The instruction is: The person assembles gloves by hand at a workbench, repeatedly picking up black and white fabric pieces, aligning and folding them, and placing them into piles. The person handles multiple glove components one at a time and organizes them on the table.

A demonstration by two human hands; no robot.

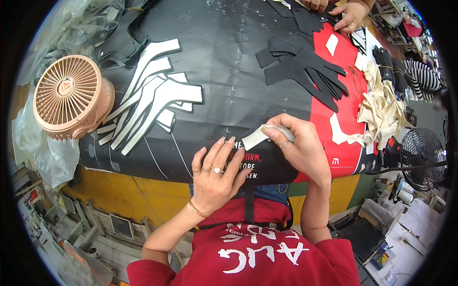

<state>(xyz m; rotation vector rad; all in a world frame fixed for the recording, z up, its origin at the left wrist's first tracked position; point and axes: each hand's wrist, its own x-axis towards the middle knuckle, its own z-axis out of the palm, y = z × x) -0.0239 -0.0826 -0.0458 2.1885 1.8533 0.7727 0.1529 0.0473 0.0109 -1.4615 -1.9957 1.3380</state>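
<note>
My right hand [303, 147] pinches a curved off-white strip [255, 139] between thumb and fingers, close to the front edge of the black-covered table [210, 71]. The strip's free end points left toward my left hand [214, 171]. That hand lies with fingers stretched out and apart on the cover, its fingertips beside the strip's end; whether they touch it I cannot tell. A dark edge, perhaps of a black piece [260, 122], shows just behind the strip.
Left of my hands lie several overlapping white cut pieces [164, 95] and a pink fan [67, 95]. Black cut pieces [296, 71] lie at the right, near a cream scrap pile [381, 102] and a black wire fan [420, 157]. Another person's hands [350, 15] work at the far right.
</note>
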